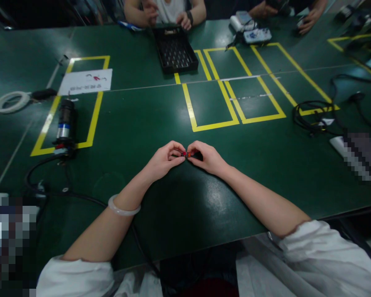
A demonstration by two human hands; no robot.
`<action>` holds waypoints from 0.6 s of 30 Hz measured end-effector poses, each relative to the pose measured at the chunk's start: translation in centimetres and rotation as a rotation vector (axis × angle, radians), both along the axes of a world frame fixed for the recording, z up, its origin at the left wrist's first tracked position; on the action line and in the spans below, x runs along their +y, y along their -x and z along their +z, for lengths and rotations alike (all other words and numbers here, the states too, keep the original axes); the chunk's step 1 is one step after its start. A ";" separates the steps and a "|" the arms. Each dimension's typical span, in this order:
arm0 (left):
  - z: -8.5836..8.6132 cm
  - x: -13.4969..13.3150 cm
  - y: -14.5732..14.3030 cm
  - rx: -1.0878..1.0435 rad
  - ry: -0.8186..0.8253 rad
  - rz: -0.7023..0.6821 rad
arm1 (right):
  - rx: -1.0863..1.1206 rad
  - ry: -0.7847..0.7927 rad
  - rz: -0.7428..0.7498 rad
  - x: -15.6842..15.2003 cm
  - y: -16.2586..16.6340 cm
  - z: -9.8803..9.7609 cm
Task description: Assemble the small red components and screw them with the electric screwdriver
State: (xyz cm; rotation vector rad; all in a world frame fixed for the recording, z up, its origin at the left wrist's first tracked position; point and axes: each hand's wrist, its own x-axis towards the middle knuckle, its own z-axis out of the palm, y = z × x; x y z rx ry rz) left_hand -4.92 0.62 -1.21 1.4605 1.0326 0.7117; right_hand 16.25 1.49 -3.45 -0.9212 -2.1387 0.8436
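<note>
Over the green table my left hand (170, 159) and my right hand (205, 156) meet, fingertips nearly touching. A small red piece (184, 154) is pinched between my left thumb and fingers. My right thumb and fingers close on a small orange-red piece (189, 155). The two bits sit end to end with something dark between them. Whether they are joined I cannot tell, and their kind is too small to make out. A pale bangle (123, 206) circles my left wrist.
A black slotted tray (176, 51) lies at the back before another person's hands. Yellow tape (216, 125) marks the green table (136, 111). At left are a black cylindrical tool (64, 119) with a cable, a white sheet (86, 80) and a white coil (10, 102). Black cables (312, 117) lie right.
</note>
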 end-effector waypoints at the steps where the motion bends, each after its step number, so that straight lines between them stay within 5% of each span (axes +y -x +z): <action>1: 0.0 0.0 0.0 -0.001 -0.003 0.002 | -0.010 -0.004 0.000 0.0 0.0 0.0; 18: 0.2 0.0 0.0 -0.007 0.073 0.032 | 0.138 0.019 0.025 0.1 -0.1 0.0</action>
